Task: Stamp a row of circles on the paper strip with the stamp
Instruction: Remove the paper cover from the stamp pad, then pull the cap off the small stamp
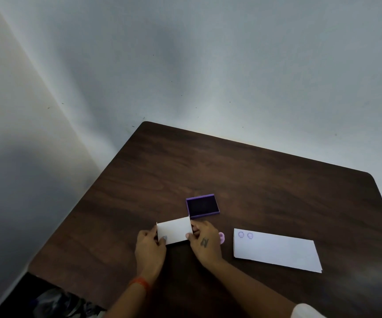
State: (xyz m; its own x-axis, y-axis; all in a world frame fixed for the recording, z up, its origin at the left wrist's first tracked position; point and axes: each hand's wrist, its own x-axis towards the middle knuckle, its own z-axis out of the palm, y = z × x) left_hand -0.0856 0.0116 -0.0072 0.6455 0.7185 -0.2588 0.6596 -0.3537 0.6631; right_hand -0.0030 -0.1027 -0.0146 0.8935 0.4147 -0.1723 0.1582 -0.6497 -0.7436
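Both hands hold a small white folded paper (174,230) just above the dark wooden table (254,180). My left hand (150,247) pinches its left end and my right hand (205,242) pinches its right end. A long white paper strip (281,251) lies to the right, with two purple circles (245,235) printed at its upper left corner. A pale purple stamp (222,238) peeks out just behind my right hand, lying on the table between hand and strip. An open purple ink pad (202,206) sits just beyond the held paper.
The table stands in a corner against pale walls. Its left edge runs diagonally close to my left hand, and dark clutter (55,301) lies on the floor below it. Bare tabletop stretches beyond the ink pad.
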